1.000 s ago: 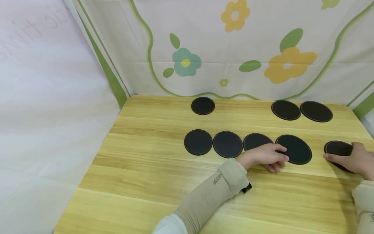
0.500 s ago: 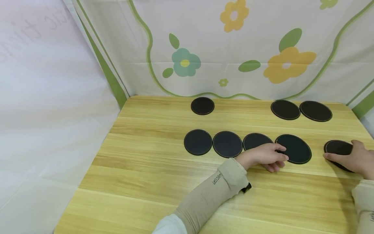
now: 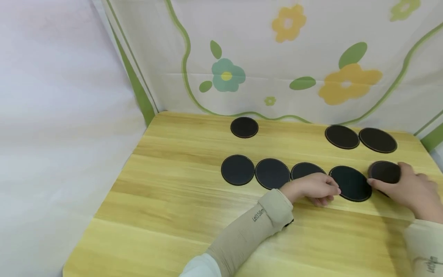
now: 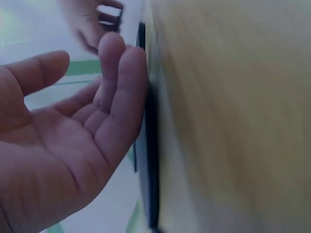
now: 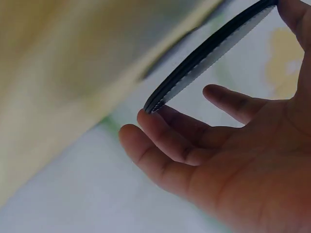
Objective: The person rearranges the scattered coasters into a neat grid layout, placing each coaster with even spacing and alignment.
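The right hand (image 3: 412,188) pinches a black disc (image 3: 385,171) by its rim, raised off the table (image 3: 166,207), just beside the near row's end disc (image 3: 351,184); the left hand (image 3: 311,187), fingers loosely extended, lies by that end disc (blur hides whether they touch). This looks like lengthening the row; the next move calls for lowering it flat, edge to edge.

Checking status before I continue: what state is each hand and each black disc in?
Held disc: raised off the table
Right hand: gripping that disc by its edge
Left hand: fingers loosely bent, holding nothing
Leftmost front disc: flat on table
Second front disc: flat
Third front disc: flat, partly hidden
Fourth front disc: flat
Back left disc: flat, apart
Back middle disc: flat
Back right disc: flat
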Tool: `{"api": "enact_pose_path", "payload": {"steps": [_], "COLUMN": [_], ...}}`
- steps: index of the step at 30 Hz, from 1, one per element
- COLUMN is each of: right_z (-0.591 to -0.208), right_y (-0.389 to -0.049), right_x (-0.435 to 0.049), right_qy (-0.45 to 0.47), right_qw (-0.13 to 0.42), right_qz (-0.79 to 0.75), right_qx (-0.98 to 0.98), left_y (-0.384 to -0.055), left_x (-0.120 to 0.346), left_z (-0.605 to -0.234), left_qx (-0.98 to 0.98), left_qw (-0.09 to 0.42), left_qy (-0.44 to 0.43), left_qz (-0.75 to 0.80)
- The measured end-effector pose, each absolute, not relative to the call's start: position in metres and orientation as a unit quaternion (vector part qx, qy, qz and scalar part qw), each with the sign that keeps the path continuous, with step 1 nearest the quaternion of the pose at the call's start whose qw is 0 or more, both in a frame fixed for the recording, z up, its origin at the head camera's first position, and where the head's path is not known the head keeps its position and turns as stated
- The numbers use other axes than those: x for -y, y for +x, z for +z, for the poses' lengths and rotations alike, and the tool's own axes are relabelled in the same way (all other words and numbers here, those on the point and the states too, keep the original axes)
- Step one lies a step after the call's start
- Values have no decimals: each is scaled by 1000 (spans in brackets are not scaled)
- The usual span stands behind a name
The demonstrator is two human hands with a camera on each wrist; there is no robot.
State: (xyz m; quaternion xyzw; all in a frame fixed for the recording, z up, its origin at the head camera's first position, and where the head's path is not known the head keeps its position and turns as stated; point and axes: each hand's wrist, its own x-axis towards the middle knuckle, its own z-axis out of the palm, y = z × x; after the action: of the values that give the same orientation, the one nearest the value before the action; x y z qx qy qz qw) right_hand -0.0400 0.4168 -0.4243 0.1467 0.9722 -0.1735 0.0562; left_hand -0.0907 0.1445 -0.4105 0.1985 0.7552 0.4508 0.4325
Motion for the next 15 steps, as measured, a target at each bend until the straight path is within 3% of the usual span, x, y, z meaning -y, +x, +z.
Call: {"api": "enact_pose_path", "payload": {"steps": [5, 10, 15], "right_z": [-402, -391, -401], "right_y": [-78, -140, -182], "right_x": [-354, -307, -282], "right_qy": [27, -52, -93], "right_qw": [23, 78, 140], "right_qz": [-198, -176, -148], "right_qx": [-980, -980, -974], "left_y": [-101, -113, -119], "left_x": [-125, -101, -93], "left_z": [-401, -392, -383], "left_qx": [-829, -868, -867], "left_qw": [374, 328, 329], "left_qy": [307, 321, 319], "left_qz": [282, 191, 196]}}
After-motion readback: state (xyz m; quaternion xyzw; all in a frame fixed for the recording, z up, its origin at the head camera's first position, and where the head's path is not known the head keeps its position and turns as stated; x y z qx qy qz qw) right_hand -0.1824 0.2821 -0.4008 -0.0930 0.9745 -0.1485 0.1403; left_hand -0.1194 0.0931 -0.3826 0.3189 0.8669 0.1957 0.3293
